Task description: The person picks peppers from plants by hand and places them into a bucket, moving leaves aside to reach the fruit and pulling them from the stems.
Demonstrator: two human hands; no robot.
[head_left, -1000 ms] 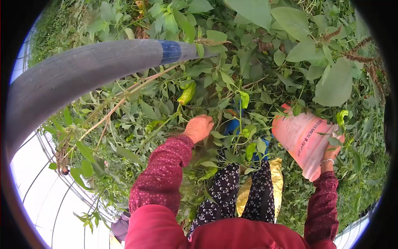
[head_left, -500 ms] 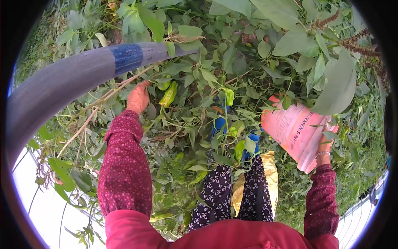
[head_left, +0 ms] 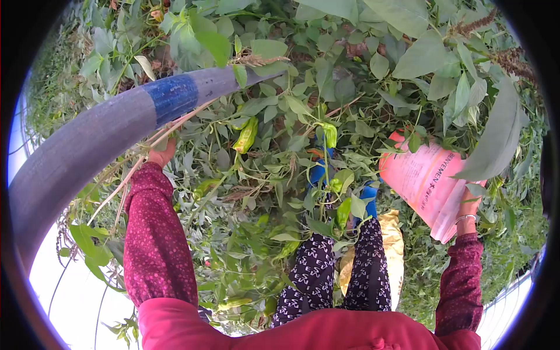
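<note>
My left hand (head_left: 162, 153) is at the left, close to brown plant stems (head_left: 125, 178) and just below the grey pole. Its fingers are too hidden and blurred to show whether they hold anything. To its right hangs a light green pepper (head_left: 246, 135), apart from the hand. My right hand (head_left: 468, 203) grips a pink printed plastic bucket (head_left: 424, 181), which lies tilted among the leaves. More green peppers hang in the middle, one upper pepper (head_left: 329, 135) and one lower pepper (head_left: 343, 213) in front of my legs.
A thick grey pole (head_left: 93, 119) with a blue band curves across the upper left. Large leaves (head_left: 493, 140) overhang the bucket. A yellow sack (head_left: 392, 239) lies behind my legs (head_left: 312, 268). Dense pepper plants surround my blue shoes (head_left: 368, 198). White sheeting (head_left: 70, 303) shows at lower left.
My left hand has moved left and down, away from the hanging pepper and toward the stems. The right hand still holds the bucket; the view has shifted slightly.
</note>
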